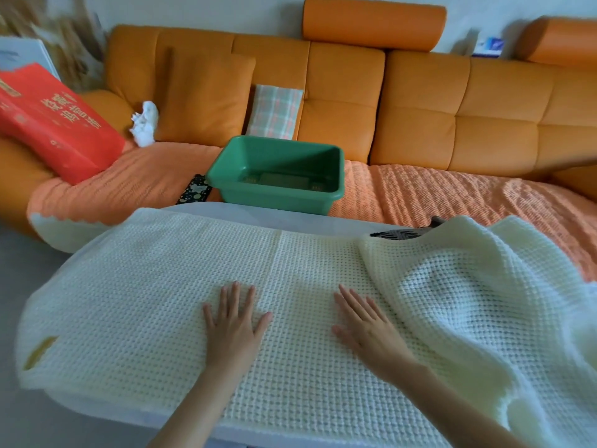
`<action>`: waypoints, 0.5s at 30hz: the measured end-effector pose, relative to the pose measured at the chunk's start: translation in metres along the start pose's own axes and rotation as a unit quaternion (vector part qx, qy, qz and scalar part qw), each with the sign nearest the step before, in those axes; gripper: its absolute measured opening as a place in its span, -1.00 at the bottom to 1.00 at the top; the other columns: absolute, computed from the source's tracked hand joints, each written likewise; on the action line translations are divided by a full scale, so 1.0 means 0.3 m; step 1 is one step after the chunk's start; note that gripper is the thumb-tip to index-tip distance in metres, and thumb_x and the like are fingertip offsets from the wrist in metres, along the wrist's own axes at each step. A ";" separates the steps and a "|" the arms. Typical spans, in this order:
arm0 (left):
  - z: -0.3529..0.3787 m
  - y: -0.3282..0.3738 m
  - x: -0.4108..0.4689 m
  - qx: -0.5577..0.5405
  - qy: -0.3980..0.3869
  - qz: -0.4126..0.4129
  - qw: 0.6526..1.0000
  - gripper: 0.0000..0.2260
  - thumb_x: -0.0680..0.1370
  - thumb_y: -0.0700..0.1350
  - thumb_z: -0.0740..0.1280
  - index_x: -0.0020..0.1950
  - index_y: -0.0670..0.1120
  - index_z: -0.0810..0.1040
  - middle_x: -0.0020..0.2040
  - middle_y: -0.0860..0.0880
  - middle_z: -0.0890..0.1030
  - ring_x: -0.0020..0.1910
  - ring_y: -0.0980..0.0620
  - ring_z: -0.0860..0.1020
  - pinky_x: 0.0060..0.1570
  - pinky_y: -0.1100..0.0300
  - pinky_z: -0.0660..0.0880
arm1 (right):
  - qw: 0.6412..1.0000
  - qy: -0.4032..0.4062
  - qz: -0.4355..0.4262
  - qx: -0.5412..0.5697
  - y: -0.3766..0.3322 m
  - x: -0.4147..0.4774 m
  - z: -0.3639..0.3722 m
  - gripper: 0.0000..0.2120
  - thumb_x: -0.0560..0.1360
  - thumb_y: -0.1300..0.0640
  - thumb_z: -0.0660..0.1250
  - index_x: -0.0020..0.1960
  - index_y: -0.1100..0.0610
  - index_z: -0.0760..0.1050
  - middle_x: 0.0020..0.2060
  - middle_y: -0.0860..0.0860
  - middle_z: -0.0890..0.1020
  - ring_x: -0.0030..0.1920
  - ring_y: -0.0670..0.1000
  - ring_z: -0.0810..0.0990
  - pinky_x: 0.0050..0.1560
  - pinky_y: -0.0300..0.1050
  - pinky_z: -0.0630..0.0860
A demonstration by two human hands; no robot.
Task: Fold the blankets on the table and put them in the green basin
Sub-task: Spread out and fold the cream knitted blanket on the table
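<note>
On the cream blanket [155,286], both hands flat, fingers spread: left [234,321], right [365,324].

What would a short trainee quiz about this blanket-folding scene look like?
1. True or false: the green basin already holds a folded blanket.
2. How do the left hand and right hand meet the cream blanket? A) flat, fingers straight B) pinching a corner C) lifted clear
3. Fill in: the bunched-up fold lies on the person's ___ side.
Key: 1 false, the green basin holds no blanket; 2 A; 3 right.
</note>
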State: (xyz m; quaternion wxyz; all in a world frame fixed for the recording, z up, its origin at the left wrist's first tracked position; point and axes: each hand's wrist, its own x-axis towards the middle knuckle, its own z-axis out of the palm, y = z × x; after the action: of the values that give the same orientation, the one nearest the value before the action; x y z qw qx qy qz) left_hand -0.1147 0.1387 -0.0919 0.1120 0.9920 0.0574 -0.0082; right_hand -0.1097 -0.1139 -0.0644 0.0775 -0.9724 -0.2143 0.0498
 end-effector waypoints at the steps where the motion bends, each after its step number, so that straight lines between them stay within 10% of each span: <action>1: -0.009 0.014 -0.001 -0.014 0.001 -0.005 1.000 -0.12 0.30 0.42 -0.47 0.54 0.05 -0.11 0.55 -0.10 -0.12 0.52 -0.08 -0.17 0.40 -0.16 -0.27 | 0.999 0.038 -0.008 0.005 -0.004 -0.018 -0.021 -0.36 0.53 -0.28 -0.24 0.52 -0.05 -0.28 0.47 -0.16 -0.33 0.46 -0.18 -0.39 0.49 -0.16 -0.32; 8: -0.013 0.278 -0.016 -0.180 -0.024 0.080 0.980 -0.51 0.62 0.14 -0.07 0.54 0.02 0.01 0.55 -0.03 -0.01 0.52 0.04 -0.07 0.46 0.00 -0.18 | 0.906 0.363 0.207 0.066 0.359 -0.245 -0.257 -0.49 0.55 -0.01 0.25 0.46 0.09 0.26 0.51 0.05 0.16 0.50 0.08 0.09 0.44 0.04 0.06; 15: -0.060 0.724 -0.134 -0.271 -0.066 0.290 0.916 -0.54 0.62 0.10 0.01 0.52 0.12 0.03 0.54 0.08 -0.03 0.50 0.17 -0.10 0.47 0.12 -0.12 | 0.769 0.275 0.485 0.311 0.769 -0.494 -0.336 -0.21 0.49 -0.16 0.29 0.53 0.16 0.02 0.51 0.15 0.12 0.49 0.17 0.10 0.44 0.12 0.07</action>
State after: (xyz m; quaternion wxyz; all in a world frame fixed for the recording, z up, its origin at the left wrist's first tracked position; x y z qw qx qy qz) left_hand -0.1295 -0.0720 -0.0252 0.3771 0.8941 -0.2402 -0.0248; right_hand -0.1361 -0.3966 0.0044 0.3970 -0.8418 0.3440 -0.1246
